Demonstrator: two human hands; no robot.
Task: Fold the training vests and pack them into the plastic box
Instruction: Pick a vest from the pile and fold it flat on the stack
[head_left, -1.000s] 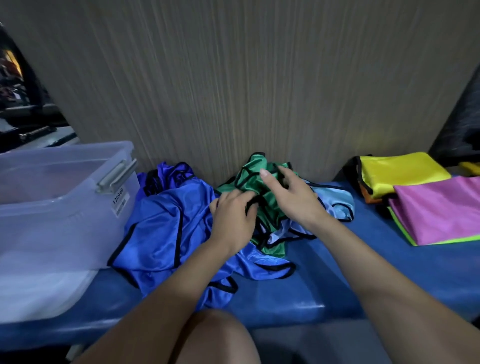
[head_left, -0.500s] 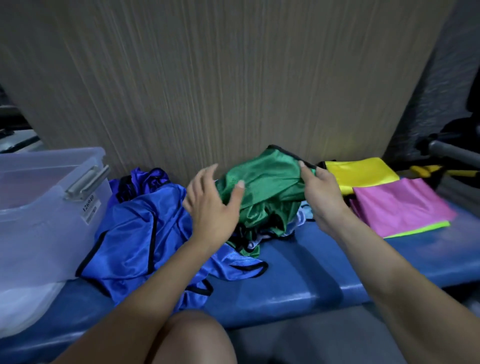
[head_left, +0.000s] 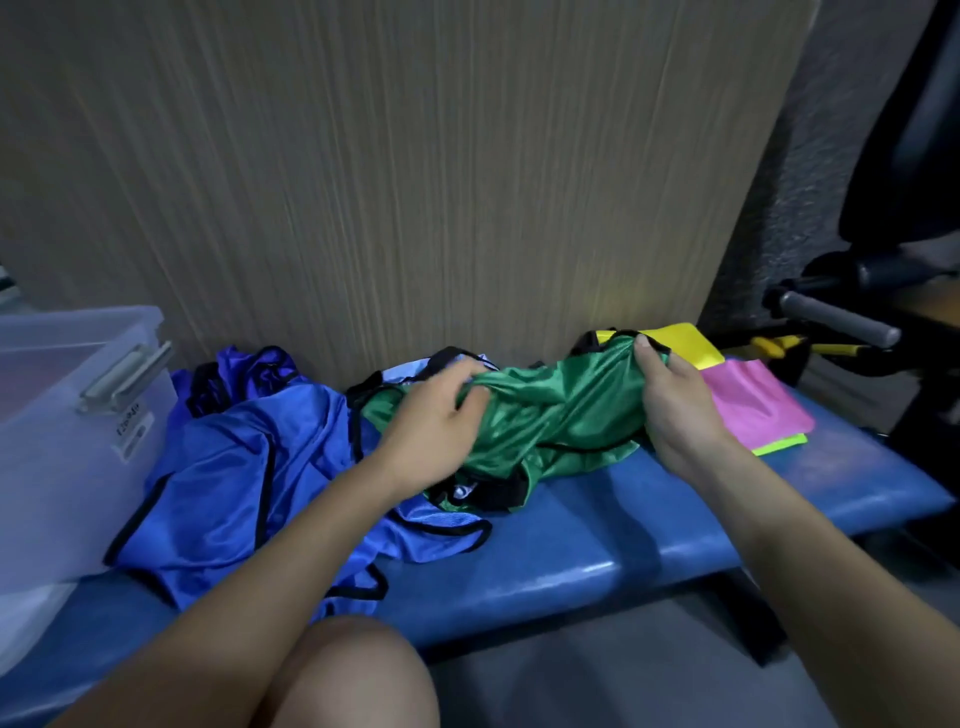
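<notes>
Green slippery fabric is bunched in both hands: the right hand (head_left: 675, 402), right of centre in the frame, pinches an upper edge of the green vest (head_left: 550, 421) between thumb and curled fingers, and the left hand (head_left: 434, 421), at centre, has its fingers curled into the vest's other end. The vest hangs crumpled between them, its lower part resting on the blue bench (head_left: 597, 545) and on the blue vest (head_left: 234, 467) spread to the left. A light blue vest (head_left: 410, 370) peeks out behind the left hand.

The likely trouble: black-trimmed straps of the green and blue vests lie tangled under the left hand, so lifting could drag a second vest along or off the bench edge. The shiny cloth may also slip from so small a pinch, and the crumpled shape hides which edge is held, so a fold could start skewed.

At the right edge of the bench, a pink vest (head_left: 753, 405) and a yellow vest (head_left: 680, 343) lie folded flat, touching the right hand's far side. The plastic box (head_left: 62, 415) stands at the left edge of the frame; through its cloudy wall I cannot tell whether it holds anything
</notes>
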